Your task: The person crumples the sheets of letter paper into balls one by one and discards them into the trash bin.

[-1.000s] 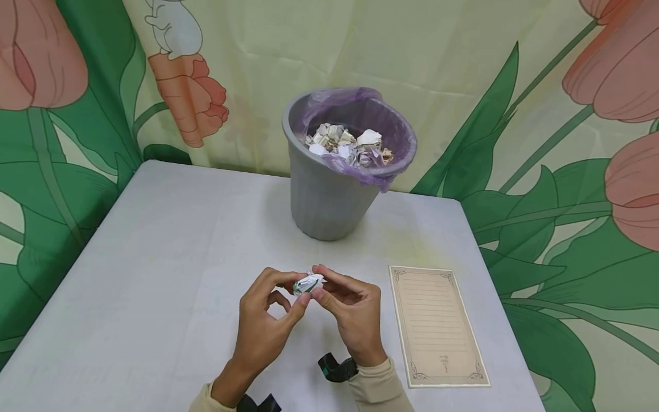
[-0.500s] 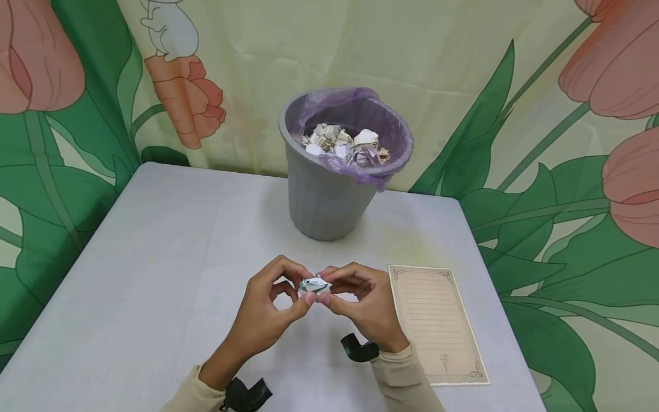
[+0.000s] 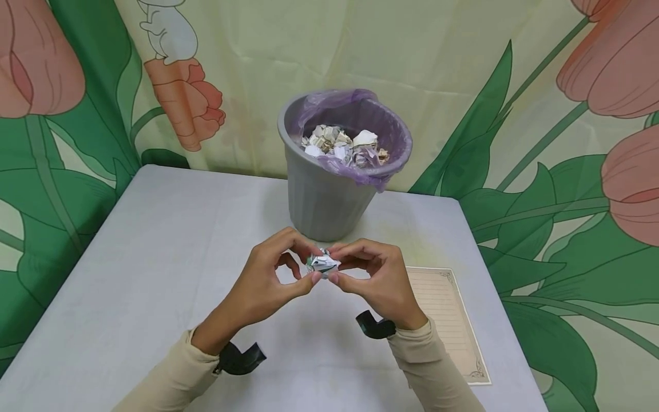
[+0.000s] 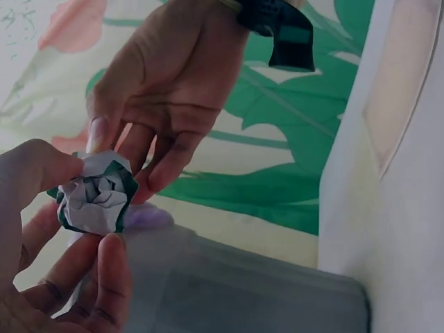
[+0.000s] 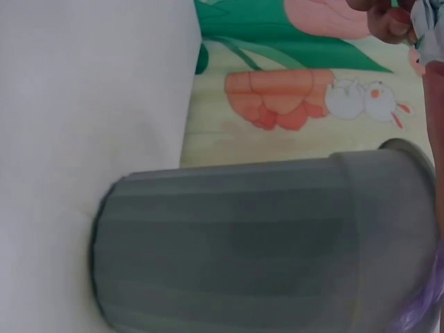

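A small crumpled paper ball [image 3: 323,264], white with green parts, is held between both hands above the table. My left hand [image 3: 270,277] pinches its left side with thumb and fingers. From the other side my right hand [image 3: 383,280] pinches it too. In the left wrist view the paper ball [image 4: 97,198] shows its folded white face and dark green edges, with the fingers of both hands around it. Only a piece of the paper ball [image 5: 430,31] appears at the top right corner of the right wrist view.
Behind the hands stands a grey bin [image 3: 329,206] with a purple liner [image 3: 393,131], holding crumpled papers [image 3: 332,140]. A lined beige sheet [image 3: 448,309] lies at the right on the white table [image 3: 154,257], partly covered by the right arm. A printed curtain [image 3: 437,68] hangs behind.
Both hands have moved forward and slightly right with the paper ball, nearer the bin. The right forearm now covers part of the lined sheet. The ball has turned a little.
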{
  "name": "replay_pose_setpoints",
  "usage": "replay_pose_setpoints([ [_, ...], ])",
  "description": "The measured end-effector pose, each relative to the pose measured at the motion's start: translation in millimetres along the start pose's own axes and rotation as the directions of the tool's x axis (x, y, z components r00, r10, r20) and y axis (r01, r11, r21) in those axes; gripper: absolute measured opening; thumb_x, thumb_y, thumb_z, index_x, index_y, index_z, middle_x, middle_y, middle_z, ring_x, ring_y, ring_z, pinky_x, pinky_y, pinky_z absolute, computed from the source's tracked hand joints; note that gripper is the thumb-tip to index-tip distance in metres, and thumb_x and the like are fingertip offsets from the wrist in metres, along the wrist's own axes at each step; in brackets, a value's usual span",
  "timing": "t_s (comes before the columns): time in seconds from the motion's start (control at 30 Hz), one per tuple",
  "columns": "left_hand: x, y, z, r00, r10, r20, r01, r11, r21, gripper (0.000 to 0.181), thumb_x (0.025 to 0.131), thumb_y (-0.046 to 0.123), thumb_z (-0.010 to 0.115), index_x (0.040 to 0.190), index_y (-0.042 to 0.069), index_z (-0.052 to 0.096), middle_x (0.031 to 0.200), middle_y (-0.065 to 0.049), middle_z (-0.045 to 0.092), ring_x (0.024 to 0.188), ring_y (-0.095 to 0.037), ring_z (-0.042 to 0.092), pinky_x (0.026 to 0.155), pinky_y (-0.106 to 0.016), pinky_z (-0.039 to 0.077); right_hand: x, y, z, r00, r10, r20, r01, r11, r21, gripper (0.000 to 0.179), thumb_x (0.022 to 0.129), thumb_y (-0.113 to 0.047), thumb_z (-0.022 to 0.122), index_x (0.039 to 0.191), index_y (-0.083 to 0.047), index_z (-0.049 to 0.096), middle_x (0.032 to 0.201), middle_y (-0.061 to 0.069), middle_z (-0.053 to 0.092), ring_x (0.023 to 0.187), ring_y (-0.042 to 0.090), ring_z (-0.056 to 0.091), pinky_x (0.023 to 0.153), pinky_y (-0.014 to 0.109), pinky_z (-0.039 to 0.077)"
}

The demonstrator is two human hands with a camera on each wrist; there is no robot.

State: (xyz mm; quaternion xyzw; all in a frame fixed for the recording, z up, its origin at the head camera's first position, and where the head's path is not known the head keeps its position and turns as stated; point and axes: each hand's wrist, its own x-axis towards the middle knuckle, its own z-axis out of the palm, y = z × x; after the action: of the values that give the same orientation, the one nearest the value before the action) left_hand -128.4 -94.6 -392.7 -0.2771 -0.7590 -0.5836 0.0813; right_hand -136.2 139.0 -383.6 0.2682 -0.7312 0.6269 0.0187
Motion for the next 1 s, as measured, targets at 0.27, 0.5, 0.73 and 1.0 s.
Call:
replay_pose_setpoints([
  [0.27, 20.9, 9.7, -12.1, 0.998, 0.042, 0.046, -0.047, 0.992, 0.114, 0.033, 0.087, 0.011, 0.084, 0.116, 0.019, 0.070, 0.107, 0.008, 0.070, 0.096, -0.010, 0.062, 0.075, -0.027, 0.058, 12.5, -13, -9, 0.999, -0.008, -0.038, 0.007, 0.999, -0.048, 0.028, 0.082, 0.010, 0.086, 0.107, 0.000, 0.078, 0.114, 0.019, 0.079, 0.100, 0.022, 0.078, 0.088, 0.038, 0.066],
  [0.5, 36.5, 16.3, -20.0, 0.995, 0.088, 0.054, -0.095, 0.983, 0.158, 0.032, 0.087, 0.013, 0.085, 0.114, 0.019, 0.070, 0.105, 0.009, 0.069, 0.095, -0.009, 0.061, 0.074, -0.028, 0.054, 23.9, -27, -15, 0.999, -0.026, -0.043, 0.023, 0.996, -0.083, 0.028, 0.082, 0.010, 0.086, 0.106, 0.000, 0.079, 0.113, 0.017, 0.080, 0.099, 0.022, 0.078, 0.087, 0.038, 0.066],
  [0.73, 55.4, 26.6, -26.5, 0.990, 0.126, 0.069, -0.137, 0.971, 0.198, 0.031, 0.087, 0.016, 0.085, 0.114, 0.018, 0.070, 0.105, 0.009, 0.069, 0.094, -0.008, 0.059, 0.074, -0.029, 0.051, 37.0, -40, -26, 0.997, -0.057, -0.046, 0.051, 0.990, -0.132, 0.028, 0.081, 0.011, 0.086, 0.107, 0.000, 0.080, 0.114, 0.017, 0.079, 0.100, 0.021, 0.079, 0.089, 0.037, 0.065],
  [1.0, 81.9, 34.0, -31.1, 0.984, 0.162, 0.072, -0.175, 0.954, 0.244, 0.031, 0.088, 0.018, 0.085, 0.116, 0.020, 0.072, 0.107, 0.009, 0.069, 0.097, -0.009, 0.058, 0.078, -0.031, 0.050, 53.7, -51, -39, 0.992, -0.096, -0.078, 0.081, 0.982, -0.173, 0.030, 0.081, 0.011, 0.087, 0.108, 0.000, 0.080, 0.116, 0.014, 0.080, 0.099, 0.021, 0.079, 0.092, 0.038, 0.064],
])
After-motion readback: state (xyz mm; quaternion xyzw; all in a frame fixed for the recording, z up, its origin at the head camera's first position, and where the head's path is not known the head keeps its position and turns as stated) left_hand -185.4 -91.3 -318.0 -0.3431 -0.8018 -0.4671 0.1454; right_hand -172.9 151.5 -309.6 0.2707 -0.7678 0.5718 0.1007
